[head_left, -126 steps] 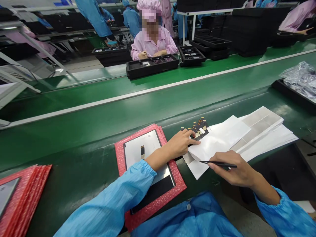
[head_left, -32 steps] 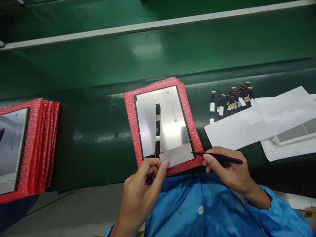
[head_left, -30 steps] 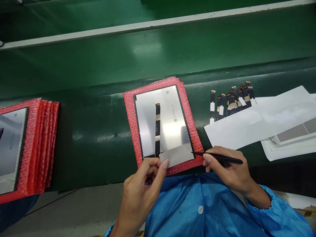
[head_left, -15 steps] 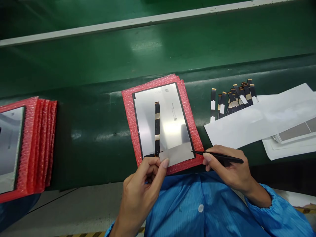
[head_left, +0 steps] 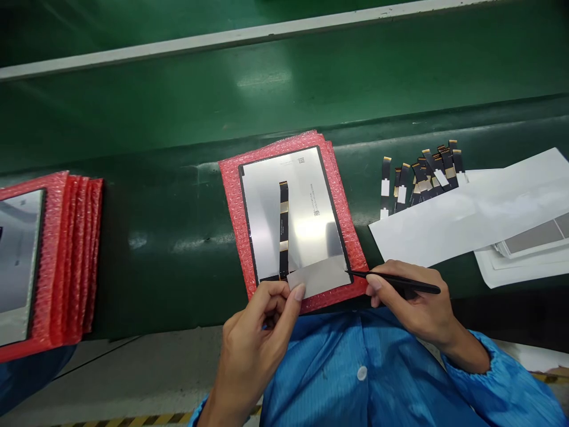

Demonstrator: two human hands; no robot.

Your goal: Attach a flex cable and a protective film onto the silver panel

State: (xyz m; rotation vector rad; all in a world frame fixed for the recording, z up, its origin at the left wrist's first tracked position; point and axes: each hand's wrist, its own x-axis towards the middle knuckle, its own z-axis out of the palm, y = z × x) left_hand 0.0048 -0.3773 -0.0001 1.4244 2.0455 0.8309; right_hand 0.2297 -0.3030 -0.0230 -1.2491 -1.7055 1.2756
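Grey strip stretched between the two grips, lying over the near edge of the silvery panel! Well to the left of the grip, a stack of red bubble-wrap sleeves. Then the left hand, thumb and finger pinching the strip's left end; seconds ago that hand was off to the panel's right, so the work now centres here. Just beyond the pinch, one dark flex cable runs up the panel. Over to the strip's right end, black tweezers point in, held by the right hand; whether their tips are closed, can't tell. Farther right, loose cables, partly covered by a white sheet. Hardly a twitch this last second: a steady, delicate stage, it seems.
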